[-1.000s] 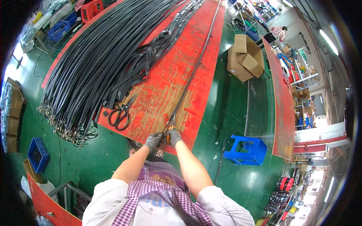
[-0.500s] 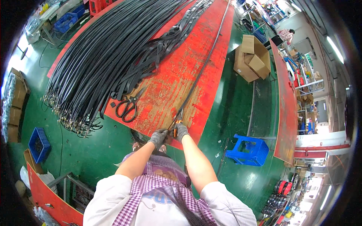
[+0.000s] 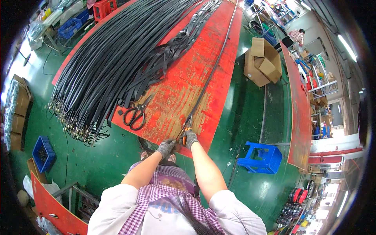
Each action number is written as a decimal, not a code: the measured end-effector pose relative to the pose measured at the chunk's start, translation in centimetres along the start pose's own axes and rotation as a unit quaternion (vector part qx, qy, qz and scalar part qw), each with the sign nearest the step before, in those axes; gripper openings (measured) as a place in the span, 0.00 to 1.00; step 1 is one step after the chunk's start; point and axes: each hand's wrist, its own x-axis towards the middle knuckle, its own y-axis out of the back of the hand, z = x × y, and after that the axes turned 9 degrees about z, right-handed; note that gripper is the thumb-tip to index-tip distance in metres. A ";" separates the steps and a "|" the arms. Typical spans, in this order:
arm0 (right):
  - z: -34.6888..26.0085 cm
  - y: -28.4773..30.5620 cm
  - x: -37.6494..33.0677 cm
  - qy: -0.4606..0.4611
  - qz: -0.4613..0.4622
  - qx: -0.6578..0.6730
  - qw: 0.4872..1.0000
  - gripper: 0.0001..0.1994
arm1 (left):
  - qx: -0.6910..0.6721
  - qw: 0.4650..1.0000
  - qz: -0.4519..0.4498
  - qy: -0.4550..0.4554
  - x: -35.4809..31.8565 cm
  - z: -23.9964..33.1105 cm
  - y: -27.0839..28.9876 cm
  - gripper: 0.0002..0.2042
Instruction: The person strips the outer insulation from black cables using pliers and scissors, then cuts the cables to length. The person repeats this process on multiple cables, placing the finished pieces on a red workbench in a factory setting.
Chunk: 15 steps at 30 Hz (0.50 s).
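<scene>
A long black cable (image 3: 210, 77) runs down the red table to its near edge, where both my gloved hands are. My left hand (image 3: 166, 147) is closed on the cable's near end. Just right of it, my right hand (image 3: 190, 138) is wrapped round orange-handled pliers (image 3: 185, 139), whose jaws lie close along the cable; whether they touch it is too small to tell. Black-handled scissors (image 3: 135, 116) lie with blades apart, left of my hands. A thick bundle of black cables (image 3: 113, 64) covers the table's left side, its metal-tipped ends hanging over the edge.
Flat black strips (image 3: 156, 66) lie between the bundle and the bare red tabletop (image 3: 172, 98). On the green floor stand a blue stool (image 3: 260, 157) and an open cardboard box (image 3: 263, 64) to the right, and a blue crate (image 3: 44, 153) to the left. Another person (image 3: 297, 37) is far right.
The view has shifted slightly. Both hands stay at the cable's near end; the pliers' jaws show less than before beside the cable.
</scene>
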 end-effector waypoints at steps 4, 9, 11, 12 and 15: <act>-0.9 -0.1 -1.0 -0.001 0.023 -0.025 0.999 0.07 | 0.011 0.999 -0.002 -0.050 1.3 -1.1 -0.1 0.13; -2.1 0.0 -3.6 -0.021 0.017 -0.002 1.000 0.04 | 0.031 0.999 0.008 0.001 -0.5 0.6 -0.8 0.12; -1.9 -0.2 -3.5 -0.035 0.017 -0.007 0.999 0.05 | 0.025 1.000 0.003 0.002 -0.4 0.4 -0.6 0.12; -2.1 -0.4 -3.4 -0.031 0.035 -0.016 0.999 0.04 | 0.021 1.000 0.000 0.003 -0.1 0.3 -0.5 0.12; -1.4 0.0 -1.0 0.072 -0.004 -0.028 0.997 0.03 | -0.079 0.991 -0.036 -0.098 3.0 -2.6 0.1 0.09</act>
